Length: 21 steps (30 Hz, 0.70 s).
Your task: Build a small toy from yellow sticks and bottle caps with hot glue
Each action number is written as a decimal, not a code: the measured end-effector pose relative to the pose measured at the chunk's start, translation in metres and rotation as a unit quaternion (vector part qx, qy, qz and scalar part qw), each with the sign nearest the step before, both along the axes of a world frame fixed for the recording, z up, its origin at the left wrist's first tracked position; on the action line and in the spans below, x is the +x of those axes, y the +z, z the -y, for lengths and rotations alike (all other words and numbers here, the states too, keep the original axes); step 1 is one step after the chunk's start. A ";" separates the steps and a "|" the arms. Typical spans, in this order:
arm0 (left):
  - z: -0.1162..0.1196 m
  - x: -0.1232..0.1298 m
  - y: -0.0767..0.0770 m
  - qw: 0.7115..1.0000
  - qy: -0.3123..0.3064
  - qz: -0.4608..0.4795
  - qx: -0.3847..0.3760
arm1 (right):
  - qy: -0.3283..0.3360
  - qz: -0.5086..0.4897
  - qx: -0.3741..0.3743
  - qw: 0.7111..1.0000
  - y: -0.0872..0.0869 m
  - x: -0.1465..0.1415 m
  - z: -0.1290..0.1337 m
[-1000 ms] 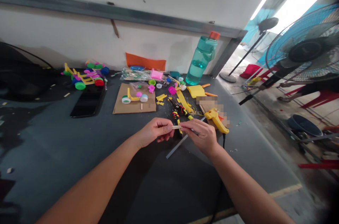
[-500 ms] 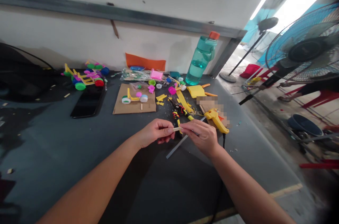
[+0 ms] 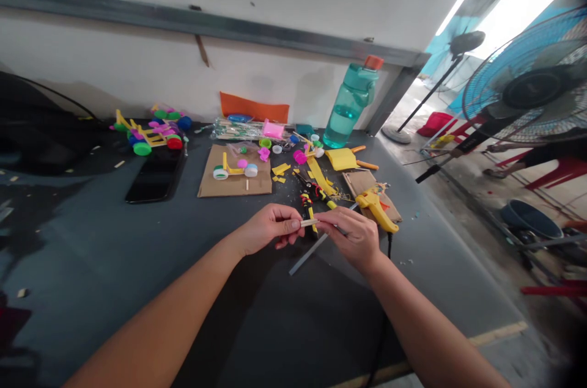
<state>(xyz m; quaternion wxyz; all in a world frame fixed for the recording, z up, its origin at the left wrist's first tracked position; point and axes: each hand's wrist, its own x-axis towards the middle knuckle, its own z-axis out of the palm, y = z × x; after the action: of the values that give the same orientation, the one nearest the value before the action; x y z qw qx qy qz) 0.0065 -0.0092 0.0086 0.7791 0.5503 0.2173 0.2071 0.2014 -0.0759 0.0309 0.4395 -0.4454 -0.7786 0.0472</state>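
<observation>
Between my two hands are short pale wooden sticks point(image 3: 309, 223), side by side. My left hand point(image 3: 274, 228) pinches their left end, and my right hand point(image 3: 351, 234) pinches the right end. Just beyond the fingers lie pliers point(image 3: 316, 192) with black, red and yellow handles. A yellow glue gun point(image 3: 376, 209) rests at the right on a cardboard piece point(image 3: 360, 181), with a clear glue stick point(image 3: 308, 255) pointing out toward me. Farther off, a small toy scooter point(image 3: 235, 170) with bottle-cap wheels stands on a cardboard square point(image 3: 211, 188) beside a short stick piece point(image 3: 247, 184).
A black phone point(image 3: 153, 177) and colourful bottle-cap toys point(image 3: 156, 133) are at the left. A teal water bottle point(image 3: 351, 106) stands by the wall. Yellow scraps point(image 3: 280, 169) and orange-handled scissors point(image 3: 367, 165) lie near the middle. A large fan point(image 3: 527, 85) is beyond the table's right edge.
The view has shifted slightly, so the things on the table appear a little farther right. Both hands keep their pinch on the sticks; a bit more of the sticks shows between the fingers.
</observation>
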 end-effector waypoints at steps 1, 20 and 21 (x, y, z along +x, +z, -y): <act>-0.001 0.000 0.000 1.000 0.001 -0.002 -0.003 | -0.002 -0.001 0.003 1.000 0.000 0.000 0.000; -0.001 0.004 0.001 0.997 0.074 0.006 0.007 | -0.068 -0.032 0.006 0.997 0.002 0.000 0.001; 0.000 0.004 0.002 0.998 0.069 0.006 0.011 | -0.067 -0.034 0.008 0.997 0.002 0.000 0.001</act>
<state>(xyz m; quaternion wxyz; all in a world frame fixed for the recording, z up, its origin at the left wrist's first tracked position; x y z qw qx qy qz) 0.0104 -0.0088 0.0106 0.7581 0.5410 0.2484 0.2661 0.2013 -0.0773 0.0333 0.4711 -0.4915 -0.7320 0.0267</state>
